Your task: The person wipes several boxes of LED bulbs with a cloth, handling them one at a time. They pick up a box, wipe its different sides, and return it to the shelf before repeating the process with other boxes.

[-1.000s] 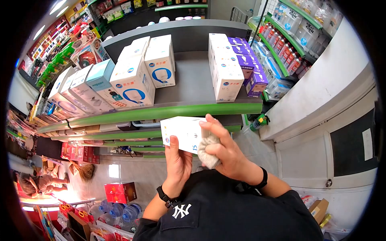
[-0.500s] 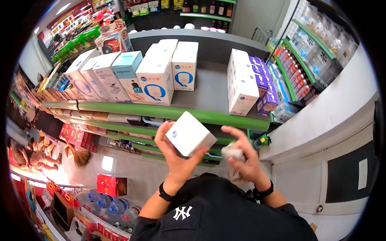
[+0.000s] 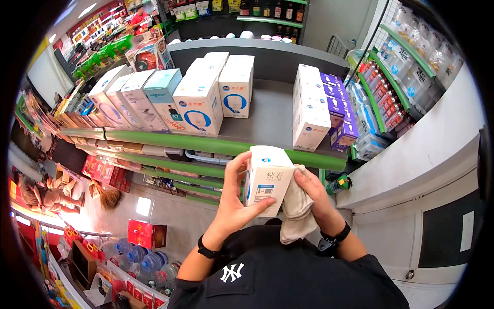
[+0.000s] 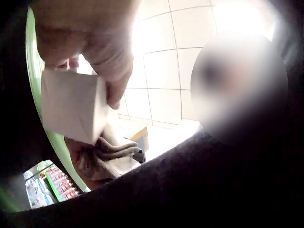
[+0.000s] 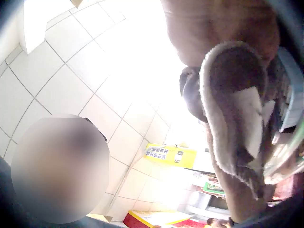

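In front of the shelf, my left hand grips a white light bulb box, thumb across its lower printed face and fingers round its left side. A blue logo marks its top, with dark lettering and a QR label on the face toward me. My right hand holds a crumpled off-white cloth at the box's right side; its lower end hangs loose. In the left wrist view the box shows a plain face, with the cloth just beneath it. The cloth covers most of my right fingers in the right wrist view.
White bulb boxes stand at the left of the grey shelf. More white boxes and purple boxes line its right. A green shelf edge runs before me. Water bottles and a red carton sit behind left.
The left hand has turned the box so its printed face shows and moved it right. The right hand, apart from the box half a second ago, has brought the cloth against its right side.
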A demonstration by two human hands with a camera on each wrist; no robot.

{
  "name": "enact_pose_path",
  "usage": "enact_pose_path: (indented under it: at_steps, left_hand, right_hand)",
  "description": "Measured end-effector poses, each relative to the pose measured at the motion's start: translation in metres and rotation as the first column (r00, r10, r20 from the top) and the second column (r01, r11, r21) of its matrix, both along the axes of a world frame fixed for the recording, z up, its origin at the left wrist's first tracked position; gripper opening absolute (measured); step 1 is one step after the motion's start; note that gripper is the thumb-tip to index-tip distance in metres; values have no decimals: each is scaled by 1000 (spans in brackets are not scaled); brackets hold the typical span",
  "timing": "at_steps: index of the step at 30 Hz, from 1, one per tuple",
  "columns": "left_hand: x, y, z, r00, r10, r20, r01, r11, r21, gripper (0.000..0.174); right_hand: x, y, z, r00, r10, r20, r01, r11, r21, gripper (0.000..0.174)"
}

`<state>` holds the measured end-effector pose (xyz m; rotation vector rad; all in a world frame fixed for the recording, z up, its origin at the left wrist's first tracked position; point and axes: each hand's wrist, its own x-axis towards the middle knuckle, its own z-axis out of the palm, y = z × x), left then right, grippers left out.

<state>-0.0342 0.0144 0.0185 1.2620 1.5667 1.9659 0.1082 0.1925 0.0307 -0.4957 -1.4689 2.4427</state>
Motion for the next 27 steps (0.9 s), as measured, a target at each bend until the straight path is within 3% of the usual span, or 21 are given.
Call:
enact_pose_path:
  at_steps: [3, 5, 9, 14, 18, 21, 22, 25, 26, 27]
  left_hand:
    - [3, 13, 3, 952, 282, -122, -273, 958, 83, 107]
    - [-6, 24, 12, 818, 482, -315, -456, 876, 157, 107]
    - [-22, 57, 30, 741, 507, -441, -496, 855, 150, 103]
    - [-31, 99, 52, 696, 492, -523, -506, 853, 129, 96]
    - [-34, 134, 65, 716, 457, -528, -552, 833, -27, 102]
    - [-56, 163, 56, 715, 504, -485, -560, 828, 36, 108]
    - [-64, 169, 52, 635, 534, -558, -606, 792, 69, 114]
    - [-73, 186, 48, 682, 504, -530, -631, 772, -78, 117]
    - [-77, 190, 47, 620, 508, -598, -667, 743, -59, 121]
    - [-78, 191, 47, 654, 498, -570, -645, 760, -77, 120]
  right_hand:
    - [12, 9, 12, 999, 29, -24, -27, 996, 90, 42]
    - [21, 18, 15, 999, 21, -26, -17, 986, 166, 36]
    - [53, 48, -2, 999, -9, -33, 15, 980, 200, 31]
    - [93, 85, -6, 984, -180, 11, 173, 959, 223, 29]
    - [115, 106, -18, 966, -258, 6, 256, 960, 113, 30]
    - [119, 116, -16, 955, -295, 22, 289, 947, 142, 29]
    - [122, 121, -17, 962, -273, 23, 268, 956, 117, 29]
    - [125, 130, -23, 966, -258, 35, 252, 959, 130, 33]
    - [125, 134, -25, 966, -254, 45, 247, 961, 121, 33]
    - [126, 137, -28, 968, -247, 55, 239, 964, 114, 33]
